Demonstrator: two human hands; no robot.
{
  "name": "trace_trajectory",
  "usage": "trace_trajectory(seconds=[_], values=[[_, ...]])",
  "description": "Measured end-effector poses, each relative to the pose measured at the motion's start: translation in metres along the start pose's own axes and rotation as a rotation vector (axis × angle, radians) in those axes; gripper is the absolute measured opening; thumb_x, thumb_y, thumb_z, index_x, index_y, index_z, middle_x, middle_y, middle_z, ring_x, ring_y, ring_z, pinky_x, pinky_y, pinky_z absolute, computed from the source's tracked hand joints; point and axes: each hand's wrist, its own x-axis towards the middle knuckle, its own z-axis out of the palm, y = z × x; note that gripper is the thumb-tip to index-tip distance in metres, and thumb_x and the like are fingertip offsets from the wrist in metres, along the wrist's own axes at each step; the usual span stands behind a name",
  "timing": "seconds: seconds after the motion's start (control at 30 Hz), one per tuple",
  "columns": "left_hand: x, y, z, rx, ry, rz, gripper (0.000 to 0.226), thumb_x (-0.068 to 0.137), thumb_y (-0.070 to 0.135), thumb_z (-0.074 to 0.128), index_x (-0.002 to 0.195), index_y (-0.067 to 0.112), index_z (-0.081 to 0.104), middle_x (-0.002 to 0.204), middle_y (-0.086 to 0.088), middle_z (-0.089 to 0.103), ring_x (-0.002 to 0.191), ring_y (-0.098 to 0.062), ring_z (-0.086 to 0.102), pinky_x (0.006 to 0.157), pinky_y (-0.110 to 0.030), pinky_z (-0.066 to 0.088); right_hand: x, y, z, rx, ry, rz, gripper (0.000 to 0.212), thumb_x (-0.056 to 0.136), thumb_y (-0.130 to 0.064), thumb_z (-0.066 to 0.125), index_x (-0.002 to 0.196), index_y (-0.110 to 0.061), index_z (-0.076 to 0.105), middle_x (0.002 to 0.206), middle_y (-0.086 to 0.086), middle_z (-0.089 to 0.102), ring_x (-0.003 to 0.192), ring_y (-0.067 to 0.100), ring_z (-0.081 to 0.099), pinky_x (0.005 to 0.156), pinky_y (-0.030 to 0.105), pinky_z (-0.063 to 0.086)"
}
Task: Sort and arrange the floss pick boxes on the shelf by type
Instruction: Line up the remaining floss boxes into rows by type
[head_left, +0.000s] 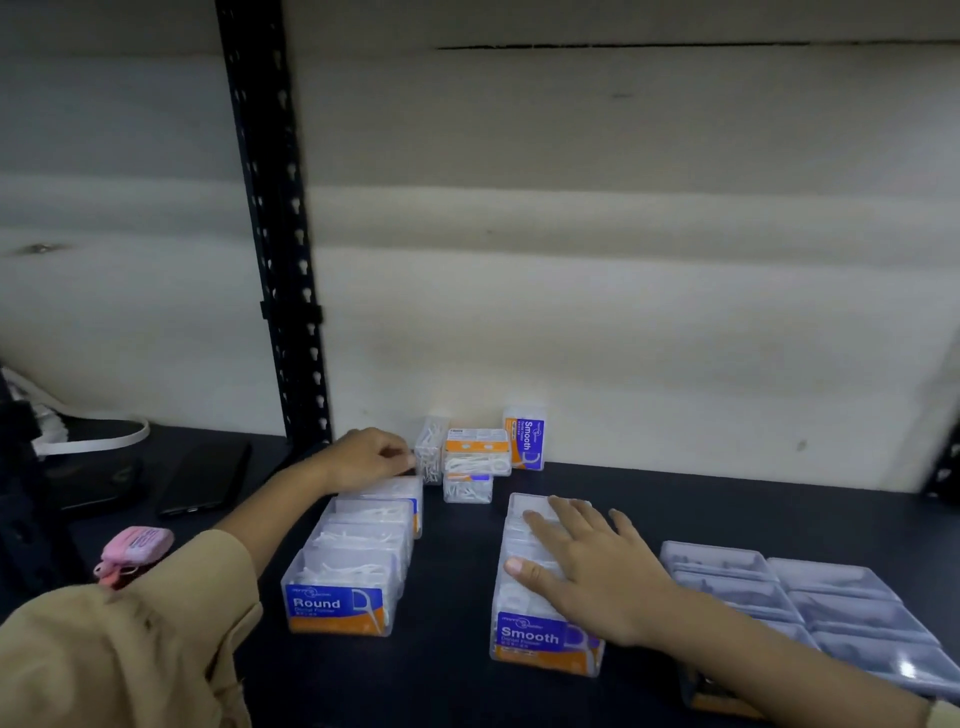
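A row of clear "Round" floss pick boxes (337, 605) runs back along the dark shelf (452, 691) at centre left. My left hand (366, 457) reaches to the far end of that row, fingers curled by an upright clear box (431, 454); whether it grips the box is unclear. A row of "Smooth" boxes (540, 642) stands at centre right, and my right hand (587, 564) lies flat on top of it, fingers spread. Near the back wall are stacked boxes (475, 460) and one upright "Smooth" box (525, 439).
Two rows of greyish lidded boxes (826, 608) fill the right of the shelf. A black slotted upright post (280, 260) rises behind my left hand. On the left lie a pink case (137, 548), a dark phone (205, 480) and a white cord (93, 439).
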Motion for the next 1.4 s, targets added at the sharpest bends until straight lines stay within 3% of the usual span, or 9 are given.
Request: trace_trajectory(seconds=[0.1,0.17,0.23,0.3,0.5,0.8,1.1,1.27,1.4], values=[[0.017,0.017,0.008,0.028,0.119,0.105,0.017,0.088,0.024,0.061,0.102,0.022,0.068,0.104,-0.001,0.067,0.091,-0.013,0.06,0.088,-0.025,0.047,0.017,0.007,-0.011,-0.006,0.156,-0.023,0.115,0.051,-0.083,-0.02,0.14,-0.031,0.032,0.147,-0.003,0.036,0.135,0.018,0.032,0.112,0.04,0.025],[0.028,0.029,0.011,0.08,0.143,0.16,0.027,0.086,0.026,0.063,0.113,0.025,0.063,0.109,-0.002,0.063,0.086,-0.014,0.056,0.089,-0.031,0.049,0.037,0.012,-0.021,0.021,0.236,-0.026,0.085,0.074,-0.078,0.003,0.133,-0.03,0.042,0.133,-0.003,0.049,0.123,0.018,0.043,0.102,0.036,0.035],[0.038,0.042,0.014,0.145,0.095,0.189,0.042,0.084,0.031,0.065,0.125,0.027,0.055,0.116,-0.002,0.056,0.093,-0.014,0.052,0.094,-0.035,0.047,0.063,0.017,-0.03,0.051,0.305,-0.006,0.05,0.093,-0.055,0.029,0.128,-0.024,0.049,0.126,0.0,0.053,0.116,0.022,0.046,0.096,0.036,0.039],[0.046,0.053,0.018,0.24,0.02,0.189,0.056,0.082,0.038,0.066,0.133,0.029,0.045,0.127,-0.002,0.049,0.111,-0.017,0.049,0.1,-0.037,0.042,0.089,0.022,-0.038,0.053,0.365,0.0,0.037,0.096,-0.034,0.038,0.128,-0.019,0.049,0.129,0.004,0.051,0.118,0.025,0.045,0.096,0.038,0.04],[0.055,0.065,0.028,0.504,-0.101,0.198,0.081,0.077,0.052,0.066,0.145,0.026,0.027,0.142,-0.003,0.038,0.13,-0.025,0.036,0.104,-0.039,0.035,0.151,0.036,-0.047,-0.074,0.276,0.093,0.054,0.086,-0.006,0.049,0.137,-0.011,0.034,0.141,0.009,0.037,0.129,0.029,0.034,0.104,0.039,0.036],[0.054,0.056,0.03,0.553,-0.077,0.19,0.074,0.079,0.042,0.067,0.142,0.025,0.032,0.138,-0.005,0.041,0.125,-0.025,0.036,0.101,-0.038,0.036,0.172,0.044,-0.036,-0.186,0.247,0.161,0.051,0.082,-0.014,0.063,0.128,-0.006,0.043,0.136,0.011,0.035,0.125,0.028,0.036,0.099,0.037,0.038],[0.043,0.065,0.028,0.581,-0.022,0.203,0.069,0.076,0.036,0.069,0.138,0.022,0.041,0.129,-0.01,0.054,0.118,-0.027,0.05,0.094,-0.034,0.042,0.145,0.068,-0.034,0.24,0.245,0.243,0.047,0.088,-0.017,0.059,0.13,-0.014,0.038,0.129,0.012,0.05,0.114,0.023,0.054,0.086,0.033,0.053],[0.037,0.072,0.027,0.328,0.073,0.171,0.048,0.074,0.038,0.063,0.118,0.02,0.059,0.113,-0.011,0.066,0.097,-0.027,0.062,0.076,-0.03,0.05,0.125,0.086,-0.041,0.294,0.246,0.237,0.051,0.087,-0.02,0.063,0.133,-0.012,0.042,0.134,0.012,0.051,0.116,0.021,0.055,0.082,0.026,0.051],[0.04,0.085,0.026,0.111,0.085,0.127,0.046,0.082,0.032,0.064,0.123,0.014,0.058,0.119,-0.011,0.062,0.1,-0.02,0.062,0.086,-0.033,0.054,0.109,0.101,-0.051,0.204,0.222,0.224,0.052,0.085,-0.026,0.065,0.131,-0.013,0.046,0.136,0.008,0.05,0.119,0.019,0.052,0.089,0.026,0.048]])
